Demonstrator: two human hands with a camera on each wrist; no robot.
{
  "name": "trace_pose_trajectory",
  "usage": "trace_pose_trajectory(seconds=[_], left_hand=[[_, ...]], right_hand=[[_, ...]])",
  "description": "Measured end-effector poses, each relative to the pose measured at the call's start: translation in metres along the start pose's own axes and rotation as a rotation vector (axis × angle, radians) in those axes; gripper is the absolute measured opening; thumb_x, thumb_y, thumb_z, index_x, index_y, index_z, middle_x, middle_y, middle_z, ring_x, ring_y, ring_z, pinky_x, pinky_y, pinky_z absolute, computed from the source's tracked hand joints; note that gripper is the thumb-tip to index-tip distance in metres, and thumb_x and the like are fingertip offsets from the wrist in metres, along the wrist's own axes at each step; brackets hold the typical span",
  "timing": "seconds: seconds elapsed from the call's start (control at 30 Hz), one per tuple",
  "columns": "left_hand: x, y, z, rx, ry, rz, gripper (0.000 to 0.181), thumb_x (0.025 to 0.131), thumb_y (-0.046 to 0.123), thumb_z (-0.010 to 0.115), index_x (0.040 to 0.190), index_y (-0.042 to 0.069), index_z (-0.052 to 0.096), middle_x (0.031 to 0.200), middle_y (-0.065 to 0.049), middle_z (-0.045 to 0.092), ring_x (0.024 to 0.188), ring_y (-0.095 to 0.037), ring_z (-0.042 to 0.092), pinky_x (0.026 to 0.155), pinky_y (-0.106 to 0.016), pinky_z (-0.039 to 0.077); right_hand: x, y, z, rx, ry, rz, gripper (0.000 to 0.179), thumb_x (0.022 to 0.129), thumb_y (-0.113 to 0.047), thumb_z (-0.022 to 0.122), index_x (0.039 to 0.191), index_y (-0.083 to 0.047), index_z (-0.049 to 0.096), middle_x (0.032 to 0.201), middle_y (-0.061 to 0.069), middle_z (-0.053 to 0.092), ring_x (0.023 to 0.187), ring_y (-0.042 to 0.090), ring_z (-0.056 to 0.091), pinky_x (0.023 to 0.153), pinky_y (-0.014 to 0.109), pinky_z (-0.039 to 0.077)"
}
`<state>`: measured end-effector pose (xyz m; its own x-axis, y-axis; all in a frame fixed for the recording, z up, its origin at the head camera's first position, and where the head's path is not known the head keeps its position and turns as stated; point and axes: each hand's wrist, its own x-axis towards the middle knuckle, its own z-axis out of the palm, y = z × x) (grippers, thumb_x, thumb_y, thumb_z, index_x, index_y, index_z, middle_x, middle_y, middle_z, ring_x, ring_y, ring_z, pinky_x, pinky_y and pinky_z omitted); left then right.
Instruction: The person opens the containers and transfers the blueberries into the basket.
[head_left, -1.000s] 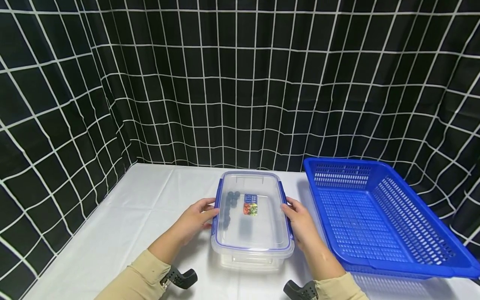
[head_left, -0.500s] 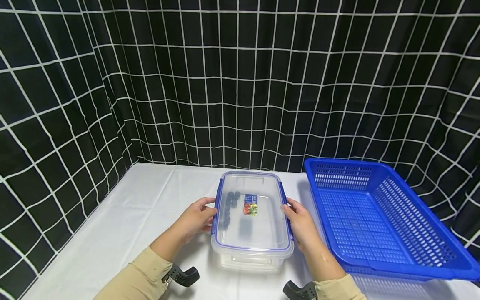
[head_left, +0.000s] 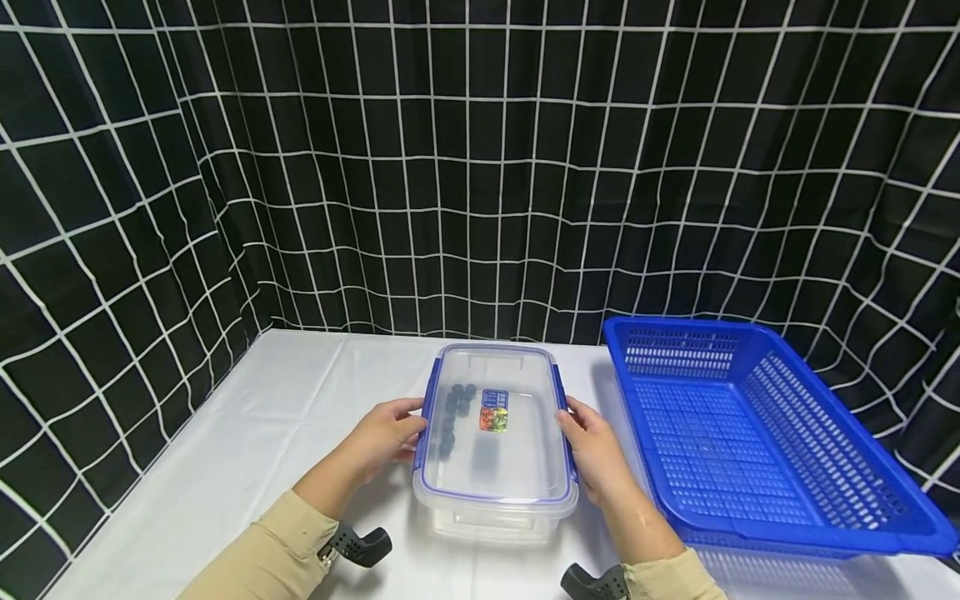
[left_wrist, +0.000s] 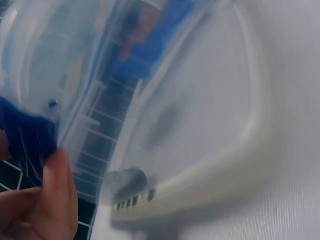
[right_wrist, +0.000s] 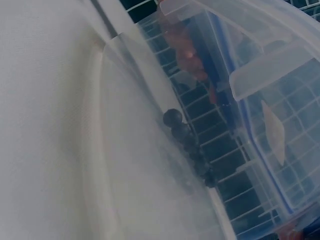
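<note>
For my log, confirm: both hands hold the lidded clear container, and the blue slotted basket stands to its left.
Wrong side: the blue slotted basket stands to the right of the lidded clear container, as the head view shows. The rest holds.

A clear box (head_left: 491,527) sits below the middle of the frame. A see-through lid (head_left: 521,446) with blue sides and a bright sticker (head_left: 493,410) is on top. Little dark balls (head_left: 459,402) lie inside, left.

I'm holding the lid (head_left: 528,437), and there's its label (head_left: 494,411), blue above, red and green below; pale print runs across the blue, too small for me to read.
</note>
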<state>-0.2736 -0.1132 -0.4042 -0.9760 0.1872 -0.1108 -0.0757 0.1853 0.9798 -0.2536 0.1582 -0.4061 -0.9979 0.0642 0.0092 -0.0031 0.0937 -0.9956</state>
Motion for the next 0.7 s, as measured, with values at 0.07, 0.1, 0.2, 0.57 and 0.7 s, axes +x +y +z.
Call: trace_pose_trajectory(seconds=[0.07,0.1,0.2,0.57,0.7], left_hand=[[-0.0002,-0.0001,-0.0008,0.01,-0.013,-0.008,0.041,0.089,0.012,0.051,0.129,0.0,0.048,0.09,-0.009,0.063,0.073,-0.015,0.061,0.066,-0.036,0.057],[0.0001,-0.0002,-0.0011,0.014,-0.02,-0.013,0.04,0.09,0.012,0.051,0.128,0.0,0.049,0.09,-0.009,0.063,0.073,-0.015,0.061,0.066,-0.035,0.057],[0.0009,-0.0009,-0.002,0.019,-0.038,-0.018,0.038,0.09,0.012,0.05,0.126,0.0,0.051,0.088,-0.008,0.064,0.072,-0.015,0.061,0.066,-0.035,0.057],[0.0024,-0.0058,-0.0028,-0.021,-0.014,-0.068,0.021,0.089,0.014,0.049,0.105,0.001,0.054,0.086,-0.009,0.062,0.072,-0.017,0.062,0.065,-0.032,0.056],[0.0007,-0.0053,-0.0014,-0.018,-0.009,-0.064,0.018,0.089,0.014,0.049,0.1,0.001,0.054,0.083,-0.008,0.059,0.07,-0.017,0.06,0.062,-0.03,0.056]], right_hand=[[0.0003,0.0006,0.0007,0.006,0.0,-0.001,0.044,0.097,-0.012,0.039,0.137,0.004,0.032,0.122,0.024,0.047,0.088,0.013,0.054,0.075,0.024,0.051],[0.0002,0.0007,0.001,0.009,0.0,0.0,0.044,0.097,-0.012,0.039,0.138,0.004,0.031,0.123,0.024,0.046,0.089,0.013,0.054,0.075,0.023,0.051],[-0.0001,0.0009,0.0016,0.015,0.0,0.0,0.045,0.097,-0.012,0.04,0.138,0.005,0.031,0.123,0.024,0.046,0.089,0.013,0.053,0.075,0.023,0.05],[-0.0001,-0.0037,0.0009,-0.133,0.018,-0.014,0.047,0.095,-0.014,0.044,0.135,0.007,0.035,0.117,0.024,0.049,0.093,0.023,0.054,0.079,0.033,0.052],[0.0002,-0.0054,-0.0004,-0.185,0.03,-0.017,0.045,0.093,-0.016,0.05,0.132,0.006,0.041,0.11,0.02,0.05,0.087,0.02,0.055,0.073,0.03,0.053]])
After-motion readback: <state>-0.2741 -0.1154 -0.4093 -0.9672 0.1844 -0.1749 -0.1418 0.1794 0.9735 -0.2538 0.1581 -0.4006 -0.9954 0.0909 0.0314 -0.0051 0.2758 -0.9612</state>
